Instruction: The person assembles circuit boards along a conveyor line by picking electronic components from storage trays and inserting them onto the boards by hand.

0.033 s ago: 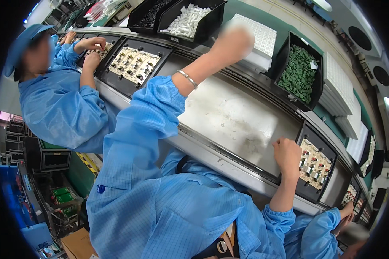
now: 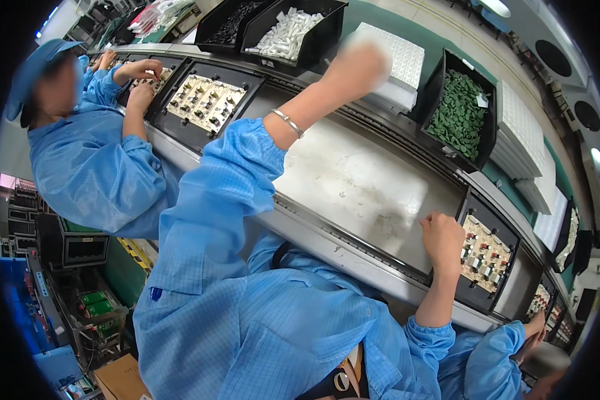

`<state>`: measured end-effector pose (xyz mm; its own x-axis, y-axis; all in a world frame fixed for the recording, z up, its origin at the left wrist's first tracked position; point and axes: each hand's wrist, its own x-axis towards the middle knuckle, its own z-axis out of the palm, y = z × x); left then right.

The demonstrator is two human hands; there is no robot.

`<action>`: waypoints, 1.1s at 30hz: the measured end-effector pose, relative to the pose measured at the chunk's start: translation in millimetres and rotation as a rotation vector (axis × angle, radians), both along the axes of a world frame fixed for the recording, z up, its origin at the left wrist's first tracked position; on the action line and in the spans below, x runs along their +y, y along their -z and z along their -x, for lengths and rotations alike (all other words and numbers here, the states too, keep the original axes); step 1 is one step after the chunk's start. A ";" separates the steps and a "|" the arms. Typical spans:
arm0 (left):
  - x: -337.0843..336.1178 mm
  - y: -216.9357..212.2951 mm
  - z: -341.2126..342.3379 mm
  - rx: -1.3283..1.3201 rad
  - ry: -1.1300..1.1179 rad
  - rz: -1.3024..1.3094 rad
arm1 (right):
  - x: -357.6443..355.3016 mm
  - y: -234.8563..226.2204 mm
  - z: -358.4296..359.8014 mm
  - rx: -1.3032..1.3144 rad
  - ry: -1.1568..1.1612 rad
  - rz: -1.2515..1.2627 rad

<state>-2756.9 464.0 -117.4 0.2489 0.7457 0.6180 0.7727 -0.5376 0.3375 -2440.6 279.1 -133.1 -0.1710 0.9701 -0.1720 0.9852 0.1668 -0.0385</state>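
Note:
My left hand point(image 2: 359, 67), with a metal bangle point(image 2: 288, 123) at its wrist, reaches across the line to the white foam tray point(image 2: 401, 63) at the back. A blur covers its fingers, so whether they hold anything is hidden. Over the right end of the pale conveyor surface point(image 2: 353, 180), my right hand point(image 2: 443, 240) is closed, with its fingers curled in. What those fingers hold, if anything, does not show. Right beside it sits a black carrier with a tan circuit board point(image 2: 485, 253) bearing red, black and white components.
Behind the conveyor stand black bins of white parts point(image 2: 288, 33), dark parts point(image 2: 241, 19) and green disc-shaped parts point(image 2: 459, 110). Stacked white foam trays point(image 2: 523, 137) rise farther right. Another board carrier point(image 2: 205, 103) lies left, by a co-worker point(image 2: 93, 147). Another person's sleeve point(image 2: 493, 357) is lower right.

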 end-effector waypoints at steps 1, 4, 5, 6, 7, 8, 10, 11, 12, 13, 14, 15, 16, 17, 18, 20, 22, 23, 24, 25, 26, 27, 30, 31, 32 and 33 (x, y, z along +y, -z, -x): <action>0.6 -2.2 1.5 0.042 -0.013 0.030 | 1.8 -0.1 0.5 0.006 0.049 -0.013; 3.1 -6.2 0.9 0.142 -0.028 0.005 | 0.5 -1.2 13.0 0.091 0.001 -0.056; 3.3 -6.6 0.6 0.200 -0.034 -0.048 | -1.1 -0.1 17.6 0.092 0.005 -0.056; 3.3 -7.7 0.2 0.200 -0.032 -0.049 | -2.3 0.8 22.4 0.170 -0.034 -0.064; 2.7 -8.2 -0.2 0.234 -0.053 -0.059 | -3.3 1.7 27.2 0.248 -0.074 -0.071; 1.7 -8.5 -0.1 0.269 -0.075 -0.069 | -3.6 2.3 32.2 0.264 -0.094 -0.053; 0.0 -5.5 1.4 0.235 -0.060 -0.107 | -4.3 5.9 37.2 0.291 -0.120 -0.048; -0.9 -3.9 2.2 0.199 -0.042 -0.146 | -5.0 7.5 39.7 0.316 -0.144 -0.044; -2.6 -4.3 3.5 0.209 -0.057 -0.141 | -6.0 8.3 42.4 0.325 -0.159 -0.040; -4.3 -4.4 3.7 0.164 -0.006 -0.198 | -7.3 8.6 42.6 0.348 -0.159 -0.047; -8.1 -4.0 7.8 0.120 0.044 -0.255 | -8.1 8.5 43.1 0.371 -0.159 -0.054; -16.8 -6.2 10.3 0.131 0.032 -0.250 | -9.7 6.8 42.3 0.381 -0.172 -0.048; -29.0 -11.1 13.8 0.065 0.061 -0.216 | -8.2 5.9 43.2 0.388 -0.171 -0.051; -41.4 -16.1 17.3 -0.001 0.088 -0.183 | -6.0 7.3 44.9 0.395 -0.171 -0.054; -54.3 -21.1 20.7 -0.053 0.088 -0.159 | -5.4 8.9 44.9 0.417 -0.183 -0.072; -81.2 -22.6 29.3 -0.075 0.078 -0.124 | -7.0 8.1 44.8 0.408 -0.186 -0.063; -110.2 -24.8 42.9 -0.114 0.046 -0.039 | -7.6 5.1 46.0 0.405 -0.181 -0.060; -127.2 -22.4 52.0 -0.128 0.011 0.015 | -8.7 4.4 46.3 0.414 -0.199 -0.072; -141.7 -20.8 61.6 -0.143 -0.035 0.053 | -9.1 4.1 47.3 0.399 -0.182 -0.057; -157.0 -17.6 73.3 -0.163 -0.082 0.095 | -9.3 3.3 49.2 0.381 -0.164 -0.037; -169.6 -8.1 87.4 -0.161 -0.160 0.083 | -9.9 2.2 51.1 0.386 -0.155 -0.032; -182.7 -0.3 101.2 -0.158 -0.234 0.073 | -8.8 2.8 53.2 0.387 -0.153 -0.036; -227.2 14.8 137.4 -0.138 -0.450 0.169 | -9.4 6.8 54.6 0.417 -0.189 -0.043; -238.9 20.7 144.6 -0.145 -0.503 0.196 | -9.6 7.0 55.4 0.408 -0.167 -0.048; -248.7 24.1 147.7 -0.224 -0.547 0.233 | -9.1 6.6 57.0 0.413 -0.177 -0.042; -257.3 28.4 149.0 -0.303 -0.590 0.275 | -9.0 7.7 58.2 0.419 -0.186 -0.033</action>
